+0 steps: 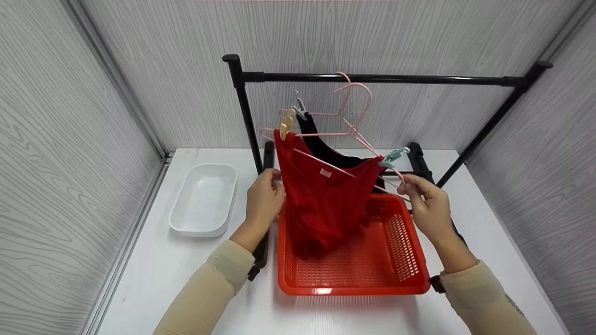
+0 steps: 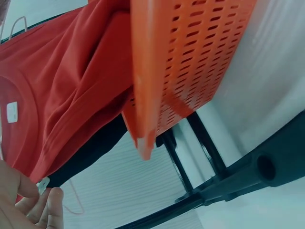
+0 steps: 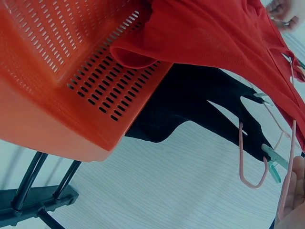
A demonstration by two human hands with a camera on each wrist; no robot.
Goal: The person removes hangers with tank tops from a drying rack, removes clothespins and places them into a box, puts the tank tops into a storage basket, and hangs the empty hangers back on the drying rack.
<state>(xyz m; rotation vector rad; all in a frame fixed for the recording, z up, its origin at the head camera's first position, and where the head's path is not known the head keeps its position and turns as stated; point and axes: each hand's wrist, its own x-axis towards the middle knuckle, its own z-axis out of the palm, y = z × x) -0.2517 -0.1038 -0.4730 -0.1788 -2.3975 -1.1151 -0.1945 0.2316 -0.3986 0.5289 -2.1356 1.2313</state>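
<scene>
A red sleeveless top (image 1: 321, 200) hangs from a pink hanger (image 1: 326, 134), its straps held by a yellow clothespin (image 1: 287, 124) and a teal clothespin (image 1: 393, 157). My left hand (image 1: 266, 194) pinches the top's left edge, partly hidden by the cloth. At the other side, my right hand (image 1: 426, 200) grips the right end of the same hanger, near the teal clothespin. The hanger's hook stands in front of the rail, apparently apart from it. Behind hangs a black garment (image 3: 190, 100) on another pink hanger, with a grey clothespin (image 1: 300, 108) on one strap.
The black rack's rail (image 1: 419, 79) runs across the back, its posts on both sides. Under the red top sits a red perforated basket (image 1: 354, 291), the top's lower part hanging into it. A white tray (image 1: 203, 200) stands on the table to the left.
</scene>
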